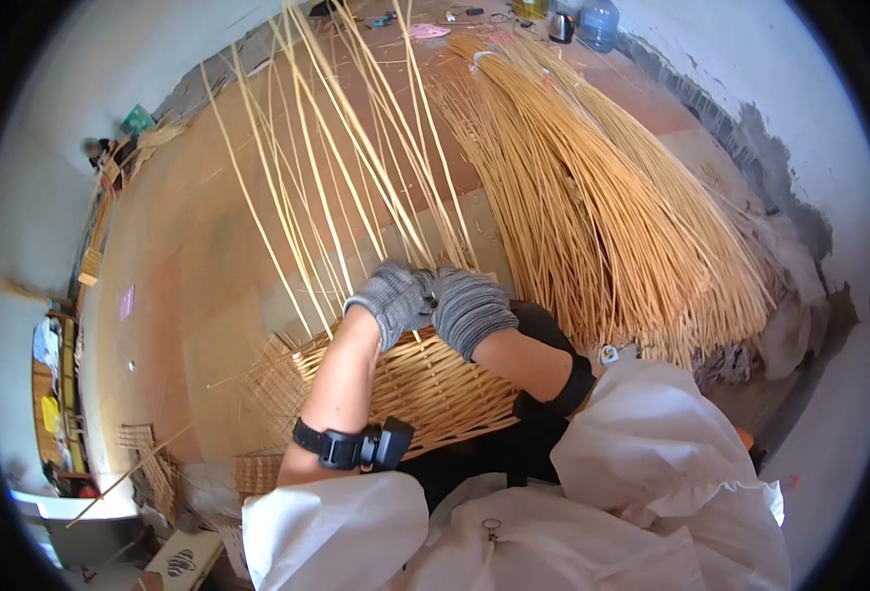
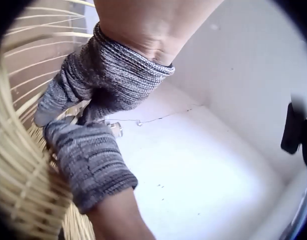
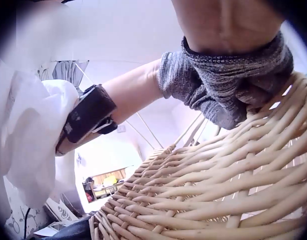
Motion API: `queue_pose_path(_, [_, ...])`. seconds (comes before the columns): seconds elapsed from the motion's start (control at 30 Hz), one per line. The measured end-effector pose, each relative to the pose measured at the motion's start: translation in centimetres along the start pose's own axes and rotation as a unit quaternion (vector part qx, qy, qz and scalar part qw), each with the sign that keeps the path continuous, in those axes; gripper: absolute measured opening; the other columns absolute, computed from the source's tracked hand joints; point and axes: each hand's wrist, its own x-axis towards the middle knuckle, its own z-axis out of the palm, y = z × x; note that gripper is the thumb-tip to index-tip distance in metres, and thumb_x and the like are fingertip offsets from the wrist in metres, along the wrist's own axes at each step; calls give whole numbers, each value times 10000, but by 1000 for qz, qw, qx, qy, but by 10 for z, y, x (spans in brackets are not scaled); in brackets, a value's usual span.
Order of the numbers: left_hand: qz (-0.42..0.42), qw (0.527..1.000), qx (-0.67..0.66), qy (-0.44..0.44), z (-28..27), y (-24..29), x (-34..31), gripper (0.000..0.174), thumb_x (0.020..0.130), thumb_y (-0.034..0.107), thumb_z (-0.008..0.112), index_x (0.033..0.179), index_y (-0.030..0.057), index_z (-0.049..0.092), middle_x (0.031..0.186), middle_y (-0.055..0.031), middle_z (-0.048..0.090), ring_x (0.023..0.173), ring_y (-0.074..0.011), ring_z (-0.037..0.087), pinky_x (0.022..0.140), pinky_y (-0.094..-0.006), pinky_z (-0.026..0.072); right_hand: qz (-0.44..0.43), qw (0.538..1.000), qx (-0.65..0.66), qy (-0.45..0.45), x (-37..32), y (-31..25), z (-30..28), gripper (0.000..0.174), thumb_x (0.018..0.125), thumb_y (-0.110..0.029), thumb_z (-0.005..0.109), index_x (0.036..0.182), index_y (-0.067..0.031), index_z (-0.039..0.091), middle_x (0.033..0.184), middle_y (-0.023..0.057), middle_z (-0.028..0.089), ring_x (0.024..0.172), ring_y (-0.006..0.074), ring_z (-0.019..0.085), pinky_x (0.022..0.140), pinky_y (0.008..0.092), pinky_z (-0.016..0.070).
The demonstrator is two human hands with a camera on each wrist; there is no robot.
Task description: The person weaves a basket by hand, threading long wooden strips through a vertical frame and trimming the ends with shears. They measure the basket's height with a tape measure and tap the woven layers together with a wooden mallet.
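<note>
The basketwork (image 1: 435,384) is pale straw-yellow, woven in close, slightly uneven rows, its long stakes (image 1: 387,187) fanning toward the far side. It lies just on the near side of the gloved left grip (image 1: 393,300) and right grip (image 1: 473,309), both grasping its far edge.

Brown, dusty floor (image 1: 174,295), patched with redder areas, littered toward its far edge. White plaster wall (image 1: 740,44) along the right edge of the floor, its base rough, grey and flaking. Second white wall (image 1: 36,207) at the left edge; low wooden shelf unit (image 1: 45,419) against it, a yellow item among its contents. Translucent bluish plastic water jug (image 1: 598,28) near the floor's far right corner, dark kettle (image 1: 561,28) just beside. Grey hanging cloth (image 3: 68,71) in the right wrist view. Daylight-white glare around the shelf unit.
</note>
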Motion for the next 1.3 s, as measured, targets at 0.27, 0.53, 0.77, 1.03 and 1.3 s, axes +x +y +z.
queue_pose_path(0.27, [-38, 995, 74, 64, 22, 11, -2, 275, 824, 203, 590, 910, -57, 576, 762, -137, 605, 659, -194, 601, 590, -294, 535, 33, 984, 174, -13, -6, 29, -72, 249, 833, -239, 527, 957, -44, 617, 960, 167, 618, 886, 303, 603, 803, 394, 465])
queue_pose_path(0.53, [98, 984, 66, 135, 27, -26, 8, 161, 807, 101, 596, 922, -11, 600, 729, -75, 597, 604, -157, 577, 517, -257, 511, 27, 972, 229, -39, 88, 42, -50, 438, 793, -349, 566, 1063, -4, 554, 1012, 195, 583, 905, 321, 586, 826, 392, 457])
queue_pose_path(0.77, [104, 976, -83, 174, 38, -29, -4, 166, 805, 105, 595, 883, -41, 603, 668, -79, 602, 528, -137, 538, 483, -263, 465, -141, 977, -65, -144, 70, 27, -53, 418, 794, -340, 550, 1047, -7, 554, 849, 186, 610, 746, 270, 597, 689, 358, 486])
queue_pose_path(1.03, [147, 974, 106, 134, 36, -40, 10, 174, 873, 163, 512, 896, -7, 543, 635, -60, 556, 526, -124, 520, 463, -243, 433, -109, 587, 801, 42, -17, 116, -3, 95, 854, -111, 522, 906, -38, 552, 667, 31, 511, 559, 144, 504, 523, 278, 437])
queue_pose_path(1.3, [360, 820, 298, 329, 61, -49, -22, 281, 844, 247, 523, 1005, 17, 524, 958, -112, 555, 846, -171, 516, 675, -297, 434, -81, 348, 931, -73, -21, 131, 16, 72, 870, -88, 501, 907, -40, 539, 769, 53, 562, 688, 185, 562, 629, 334, 511])
